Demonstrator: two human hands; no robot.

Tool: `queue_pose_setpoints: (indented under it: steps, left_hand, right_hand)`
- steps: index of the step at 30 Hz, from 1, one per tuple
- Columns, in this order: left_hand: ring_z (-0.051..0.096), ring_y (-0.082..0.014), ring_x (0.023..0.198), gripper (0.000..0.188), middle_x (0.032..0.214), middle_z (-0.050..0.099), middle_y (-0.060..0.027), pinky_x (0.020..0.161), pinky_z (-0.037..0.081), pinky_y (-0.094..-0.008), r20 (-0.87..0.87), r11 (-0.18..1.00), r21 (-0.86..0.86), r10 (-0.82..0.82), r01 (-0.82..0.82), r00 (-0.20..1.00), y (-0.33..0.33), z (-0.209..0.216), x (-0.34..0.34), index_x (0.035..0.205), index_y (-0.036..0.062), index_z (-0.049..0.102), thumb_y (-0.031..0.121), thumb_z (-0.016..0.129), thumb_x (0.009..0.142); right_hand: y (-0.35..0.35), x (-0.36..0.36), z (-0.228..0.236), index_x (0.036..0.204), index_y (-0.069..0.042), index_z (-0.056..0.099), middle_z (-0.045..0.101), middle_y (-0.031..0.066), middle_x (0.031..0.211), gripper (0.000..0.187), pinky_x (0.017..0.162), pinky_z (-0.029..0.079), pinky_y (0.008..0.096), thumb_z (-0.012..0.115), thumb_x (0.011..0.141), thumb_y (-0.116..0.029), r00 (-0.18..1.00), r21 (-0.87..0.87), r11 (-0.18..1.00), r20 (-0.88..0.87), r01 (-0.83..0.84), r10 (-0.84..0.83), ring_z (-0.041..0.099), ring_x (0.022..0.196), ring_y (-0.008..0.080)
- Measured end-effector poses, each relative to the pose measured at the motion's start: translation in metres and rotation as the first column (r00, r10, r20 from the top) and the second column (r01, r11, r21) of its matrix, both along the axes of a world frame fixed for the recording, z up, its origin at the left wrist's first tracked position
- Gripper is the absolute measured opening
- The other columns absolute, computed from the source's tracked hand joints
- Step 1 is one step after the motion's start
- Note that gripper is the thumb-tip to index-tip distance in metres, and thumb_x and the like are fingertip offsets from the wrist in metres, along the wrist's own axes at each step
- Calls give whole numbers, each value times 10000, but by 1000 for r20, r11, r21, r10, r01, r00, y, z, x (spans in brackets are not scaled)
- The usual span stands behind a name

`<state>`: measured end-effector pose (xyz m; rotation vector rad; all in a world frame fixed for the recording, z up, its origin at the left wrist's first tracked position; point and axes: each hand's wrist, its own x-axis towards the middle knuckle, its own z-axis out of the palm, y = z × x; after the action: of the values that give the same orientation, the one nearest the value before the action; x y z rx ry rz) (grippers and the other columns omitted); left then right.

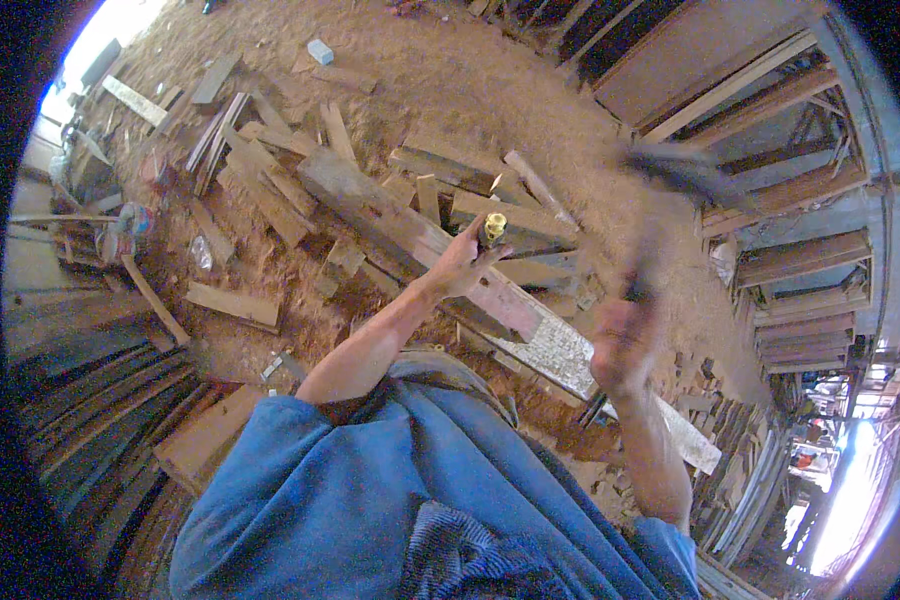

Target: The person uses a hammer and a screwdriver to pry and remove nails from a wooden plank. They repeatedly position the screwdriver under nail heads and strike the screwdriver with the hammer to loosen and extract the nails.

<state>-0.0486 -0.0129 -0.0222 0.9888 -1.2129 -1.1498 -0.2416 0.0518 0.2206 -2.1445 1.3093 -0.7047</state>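
My left hand (pixel 458 268) is wrapped round an upright tool that looks like a chisel (pixel 494 228), its yellow handle end facing up. The blade is hidden beneath the hand. Under it lies a long, weathered wooden beam (pixel 390 218), running from the upper left toward the lower right. My right hand (pixel 625 345) grips a hammer (pixel 682 178), raised to the right of the beam. Motion smears both the hammer's dark head and the hand. A pale, speckled board (pixel 560 355) lies along the beam's lower right part.
Loose wood offcuts (pixel 235 305) and short planks (pixel 270 190) litter the brown dirt ground around the beam. Stacked timber (pixel 80 410) stands at the left. More boards sit on racks (pixel 800 255) at the right. A small pale block (pixel 320 52) lies farther off.
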Motion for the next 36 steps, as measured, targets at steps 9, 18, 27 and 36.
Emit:
queue_pose_setpoints:
  steps: [9, 18, 27, 36]
  left_hand:
    - [489, -142, 973, 460, 1049, 569, -40, 901, 417, -286, -231, 996, -51, 61, -75, 971, 9, 2, -4, 1295, 32, 429, 111, 668, 909]
    - [539, -135, 899, 348, 962, 559, 14, 880, 475, -299, -248, 1000, 7, -6, 8, 969, -2, -16, 0, 1124, 117, 508, 42, 707, 848]
    - [521, -105, 1014, 516, 1108, 572, 22, 926, 447, -305, -438, 998, 50, 47, -27, 898, 6, -14, -4, 1280, 122, 475, 145, 746, 842]
    - [490, -137, 972, 417, 1037, 522, 14, 926, 416, -303, 59, 990, -101, 106, -100, 993, 7, -10, 2, 1239, 98, 463, 86, 675, 880]
  right_hand:
    - [-23, -29, 9, 1173, -28, 565, 672, 221, 958, 396, 719, 523, 461, 506, 979, -367, 886, 76, 962, 375, 264, -272, 629, 846, 464]
    - [-54, -15, 41, 1063, -116, 570, 462, -26, 667, 321, 469, 392, 265, 509, 978, -419, 997, -93, 995, -67, 26, -32, 438, 527, 92]
    - [-45, -2, 25, 1044, -104, 563, 520, 30, 790, 211, 592, 430, 207, 490, 985, -293, 779, -341, 809, -590, -479, 213, 523, 749, 85]
    - [-48, 11, 35, 1147, -79, 591, 608, 168, 1006, 342, 794, 465, 367, 481, 978, -355, 889, -263, 957, 400, -125, 226, 580, 919, 301]
